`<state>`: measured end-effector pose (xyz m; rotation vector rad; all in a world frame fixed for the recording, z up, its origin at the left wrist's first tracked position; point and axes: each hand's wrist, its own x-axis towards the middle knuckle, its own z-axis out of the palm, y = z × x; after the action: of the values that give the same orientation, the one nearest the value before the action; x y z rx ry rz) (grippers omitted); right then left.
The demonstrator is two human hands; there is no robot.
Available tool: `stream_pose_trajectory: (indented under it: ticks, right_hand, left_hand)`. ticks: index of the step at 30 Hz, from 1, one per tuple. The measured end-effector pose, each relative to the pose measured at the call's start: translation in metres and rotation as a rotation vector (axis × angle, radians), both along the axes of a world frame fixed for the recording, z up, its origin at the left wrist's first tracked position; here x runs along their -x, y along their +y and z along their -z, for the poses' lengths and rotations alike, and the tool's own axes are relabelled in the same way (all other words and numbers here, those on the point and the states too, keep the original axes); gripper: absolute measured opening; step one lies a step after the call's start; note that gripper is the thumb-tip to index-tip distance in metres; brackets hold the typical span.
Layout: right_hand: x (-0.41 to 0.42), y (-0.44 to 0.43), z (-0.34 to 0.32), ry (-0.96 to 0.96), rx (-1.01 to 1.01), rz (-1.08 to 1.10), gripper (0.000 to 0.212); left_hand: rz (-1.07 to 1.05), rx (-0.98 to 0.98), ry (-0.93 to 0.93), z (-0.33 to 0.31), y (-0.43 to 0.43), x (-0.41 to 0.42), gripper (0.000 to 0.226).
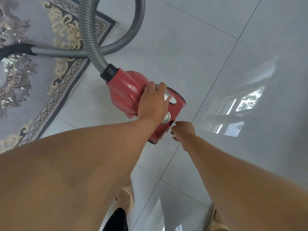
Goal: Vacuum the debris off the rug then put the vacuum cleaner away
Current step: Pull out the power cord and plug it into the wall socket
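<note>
vacuum cleaner [124, 90] on floor [208, 39], left hand [153, 101] atop

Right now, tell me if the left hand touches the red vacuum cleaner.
Touching. The head view shows the left hand resting on top of the vacuum cleaner.

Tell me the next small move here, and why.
Probably close the right hand on the dark fitting at the rear of the red vacuum cleaner, likely the cord outlet: it hovers beside it, the left hand steadies the body, and pale debris lies on the rug.
</note>
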<state>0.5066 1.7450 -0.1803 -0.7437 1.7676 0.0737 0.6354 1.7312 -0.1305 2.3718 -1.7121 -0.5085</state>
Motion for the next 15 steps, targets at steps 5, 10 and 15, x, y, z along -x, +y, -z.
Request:
stream_pose_trajectory:
  ticks: [5,10,15]
  right_hand:
    - [0.012,0.002,0.025,-0.032,-0.047,0.007,0.044]
    - [0.035,-0.013,0.072,-0.052,0.006,-0.277,0.039]
    - [0.038,-0.026,0.086,-0.015,0.081,-0.438,0.031]
  left_hand:
    - [-0.086,0.023,0.045,0.005,0.001,0.007,0.026]
    - [-0.086,0.048,-0.131,0.01,0.001,0.013,0.024]
    - [-0.091,0.051,-0.237,0.012,0.001,0.016,0.03]
